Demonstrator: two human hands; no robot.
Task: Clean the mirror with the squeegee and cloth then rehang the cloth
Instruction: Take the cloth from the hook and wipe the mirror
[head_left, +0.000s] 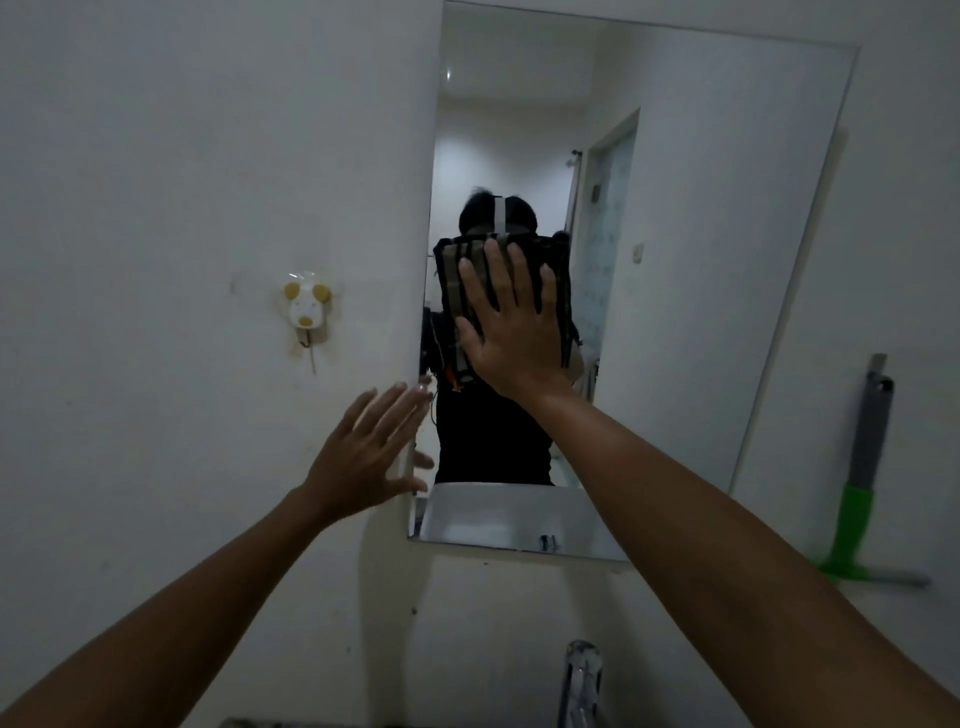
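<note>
The cloth (457, 291), dark with pale stripes, lies flat against the mirror (701, 260) near its left side, pinned there by the right hand (511, 332); that hand's grip is spread, palm and fingers pressing the cloth to the glass rather than pinching it. The left hand (363, 452), at about seven o'clock from the cloth, has its grip spread too and holds nothing; it rests at the mirror's left edge, seemingly steadying it. At four o'clock from the cloth, well apart, the squeegee (857, 499) with its green handle leans on the wall beyond the mirror's right edge. At nine o'clock a small wall hook (306, 312) hangs bare.

The wiping step looks to be in hand. Next calls for sweeping the cloth with even pressure over the unwiped glass to the right, then hanging it, probably on that hook.
</note>
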